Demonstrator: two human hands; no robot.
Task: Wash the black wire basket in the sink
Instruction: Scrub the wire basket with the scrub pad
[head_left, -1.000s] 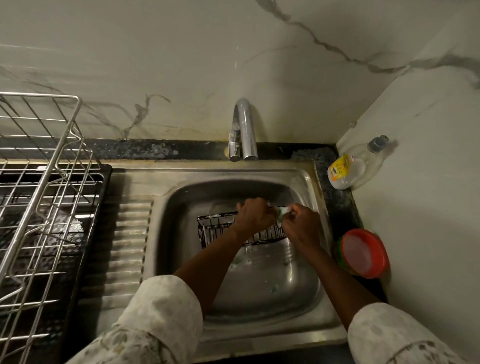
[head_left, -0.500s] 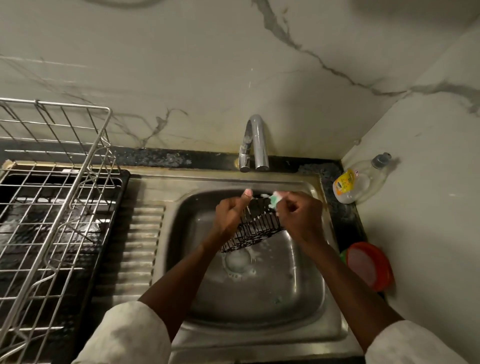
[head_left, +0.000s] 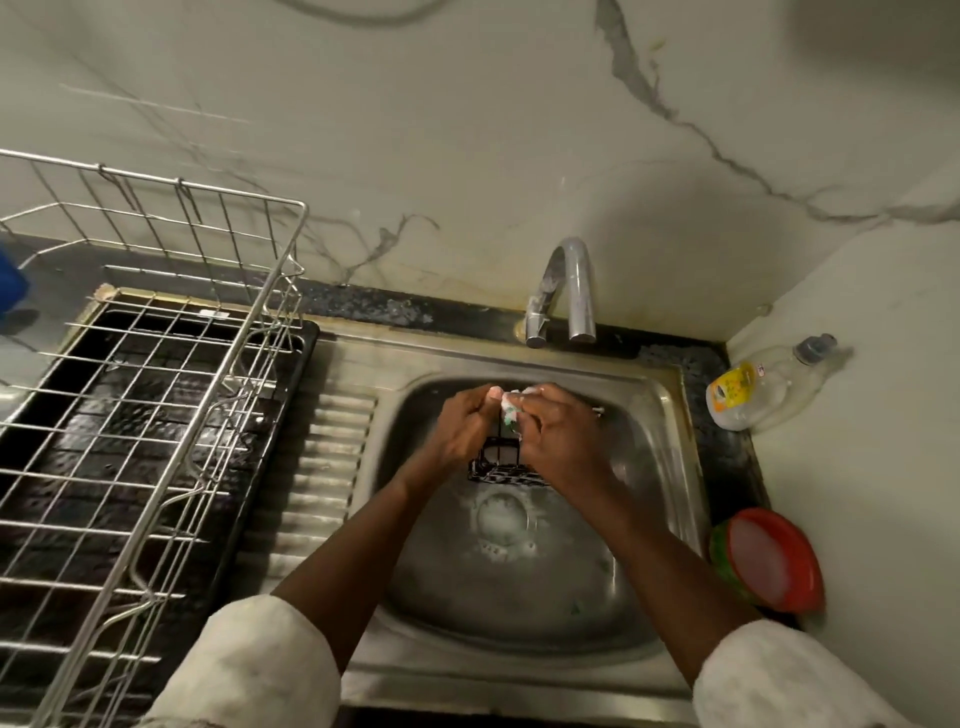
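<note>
the left hand (head_left: 462, 428) grips the black wire basket (head_left: 503, 467), held on end in the sink (head_left: 519, 613) near the drain. the right hand (head_left: 563, 441) pinches a soapy scrub pad (head_left: 511, 410) against its top. scrubbing looks midway; the tap (head_left: 569, 291) shows no water, so rinsing is left.

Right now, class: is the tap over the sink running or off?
Off, it appears: no stream of water falls from the spout of the tap into the sink below.
</note>
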